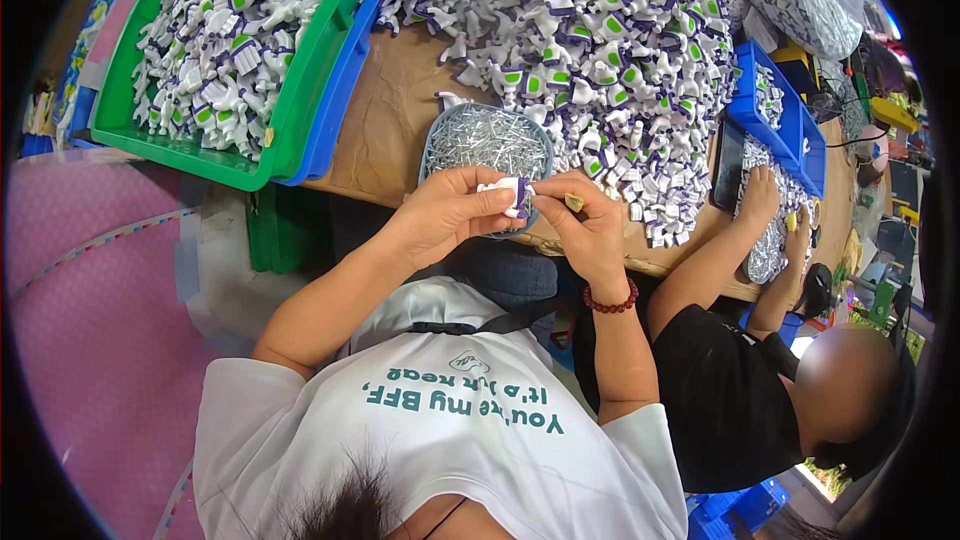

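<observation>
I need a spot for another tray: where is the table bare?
Bare brown tabletop lies between the blue tray edge, the dish of metal pins and the heap of white plastic parts. Everywhere right of the dish is crowded.

- Green tray (300, 90) of white-purple plastic parts, upper left.
- Blue bins (790, 125) at right.
- Co-worker in black shirt (735, 400) beside desk (385, 130).

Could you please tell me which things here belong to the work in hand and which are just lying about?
In use: left hand, right hand, small white and purple part, tray of metal pins, pile of parts.
Lying about: green crate, blue bins, dark tablet.
</observation>
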Available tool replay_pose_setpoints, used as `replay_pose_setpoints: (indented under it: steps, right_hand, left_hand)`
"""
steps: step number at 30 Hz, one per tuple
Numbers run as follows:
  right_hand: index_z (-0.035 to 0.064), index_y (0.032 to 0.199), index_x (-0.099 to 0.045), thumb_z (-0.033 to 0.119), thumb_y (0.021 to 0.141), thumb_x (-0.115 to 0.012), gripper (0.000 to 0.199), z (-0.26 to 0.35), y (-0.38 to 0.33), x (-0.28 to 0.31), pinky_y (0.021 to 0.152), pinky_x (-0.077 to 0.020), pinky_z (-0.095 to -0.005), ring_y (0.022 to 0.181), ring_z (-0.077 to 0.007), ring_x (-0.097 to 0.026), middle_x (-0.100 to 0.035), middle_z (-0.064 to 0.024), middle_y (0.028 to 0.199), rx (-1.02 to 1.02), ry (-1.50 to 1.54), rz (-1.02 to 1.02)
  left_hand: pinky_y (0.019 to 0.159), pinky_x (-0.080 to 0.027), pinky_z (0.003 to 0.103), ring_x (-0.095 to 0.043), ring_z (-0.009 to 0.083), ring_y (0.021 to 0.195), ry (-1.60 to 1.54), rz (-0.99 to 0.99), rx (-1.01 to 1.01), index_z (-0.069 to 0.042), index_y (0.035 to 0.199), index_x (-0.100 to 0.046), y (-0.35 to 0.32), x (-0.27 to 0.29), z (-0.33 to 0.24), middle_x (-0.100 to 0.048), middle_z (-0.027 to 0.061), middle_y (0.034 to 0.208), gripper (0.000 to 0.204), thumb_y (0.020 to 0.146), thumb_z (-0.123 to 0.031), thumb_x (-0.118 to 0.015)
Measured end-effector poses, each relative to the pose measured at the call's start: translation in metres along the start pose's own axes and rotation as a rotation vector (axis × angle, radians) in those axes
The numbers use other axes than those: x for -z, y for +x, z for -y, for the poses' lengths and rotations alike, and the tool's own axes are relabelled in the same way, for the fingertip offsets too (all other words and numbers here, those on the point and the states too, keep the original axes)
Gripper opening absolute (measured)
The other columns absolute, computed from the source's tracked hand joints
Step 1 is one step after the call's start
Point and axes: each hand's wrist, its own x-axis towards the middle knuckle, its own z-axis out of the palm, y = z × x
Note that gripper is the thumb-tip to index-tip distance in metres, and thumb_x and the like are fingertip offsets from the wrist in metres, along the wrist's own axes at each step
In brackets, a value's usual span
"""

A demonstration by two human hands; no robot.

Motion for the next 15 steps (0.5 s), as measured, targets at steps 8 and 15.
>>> replay_pose_setpoints:
  steps: [8,15]
  right_hand:
    - [0.0013,0.092,-0.064,-0.014,0.065,-0.056,0.032,0.007,-0.006,-0.002,0.057,-0.0442,-0.0287,0.068,-0.0218,-0.056,-0.057,-0.0095,0.078,0.302,-0.311,-0.01]
    - [0.001,0.093,-0.063,-0.015,0.064,-0.055,0.034,-0.002,-0.015,-0.002,0.057,-0.0447,-0.0288,0.069,-0.0217,-0.057,-0.057,-0.0099,0.077,0.322,-0.404,0.011]
  left_hand:
    - [0.068,-0.054,0.019,-0.063,0.0175,0.083,-0.104,0.023,0.069,0.003,0.1,-0.054,0.0,0.004,-0.001,-0.06,0.0107,0.092,0.021,0.084,-0.009,-0.061]
    - [0.069,-0.054,0.023,-0.062,0.0146,0.08,0.133,-0.08,-0.015,0.001,0.099,-0.056,0.003,0.0,0.002,-0.06,0.0086,0.09,0.019,0.083,-0.007,-0.061]
